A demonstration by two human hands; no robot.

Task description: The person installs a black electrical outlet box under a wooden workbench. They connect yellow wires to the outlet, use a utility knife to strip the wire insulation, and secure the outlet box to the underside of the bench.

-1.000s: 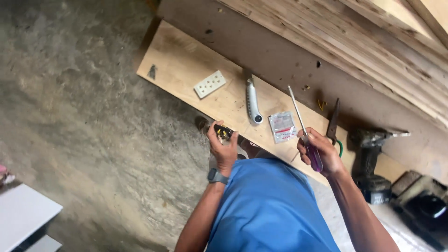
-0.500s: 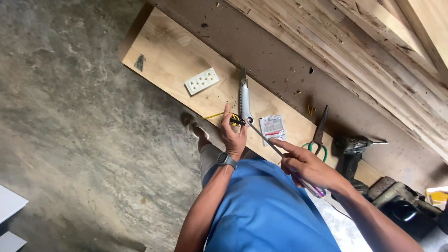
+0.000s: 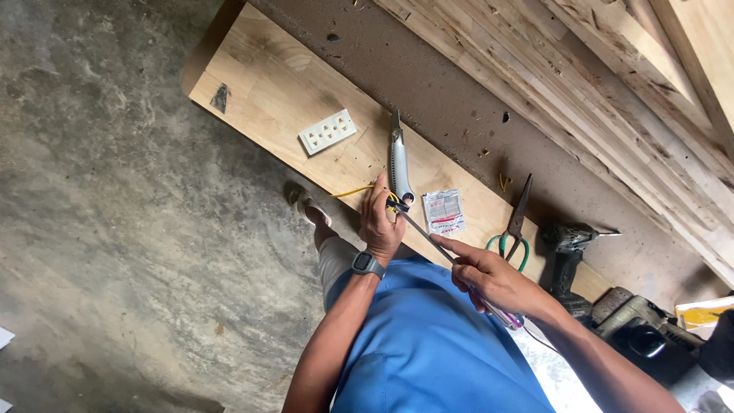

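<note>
My left hand [image 3: 380,220] is closed around a small dark part with yellow wire [image 3: 353,191] trailing from it, just above the near edge of a light wooden board [image 3: 264,88]. My right hand [image 3: 488,277] grips a long screwdriver [image 3: 432,243] with a purple handle, index finger stretched along the shaft. The tip of the shaft meets the part in my left hand. A watch sits on my left wrist.
On the board lie a white socket plate [image 3: 327,131], a grey utility knife [image 3: 398,157], a small printed packet [image 3: 444,211] and green-handled scissors [image 3: 514,227]. A cordless drill [image 3: 567,248] and another power tool [image 3: 641,325] rest at the right. Stacked planks run behind; concrete floor at left.
My right hand has lowered the screwdriver from upright and brought its tip to the part in my left hand. My left hand has risen toward the knife.
</note>
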